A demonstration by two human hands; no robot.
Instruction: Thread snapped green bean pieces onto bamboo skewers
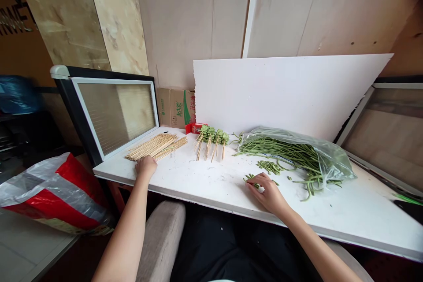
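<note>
My left hand [146, 166] is closed at the near end of a pile of bamboo skewers [155, 144], its curled fingers on the stick ends; how many it grips is hidden. At the right, my right hand [266, 190] is closed over short cut pieces of green long bean [250, 179] on the white table. A second small heap of cut bean pieces [269, 167] lies just beyond it. Bundles of bean pieces threaded on skewers [214, 135] are stacked at the back middle, bare stick ends toward me.
A clear plastic bag [333, 156] of whole long beans lies at the back right. Behind stand a white board [280, 92], a cardboard box [175, 108] and a small red box [195, 128]. A framed panel [115, 114] borders the left. A red and clear bag [56, 194] sits below.
</note>
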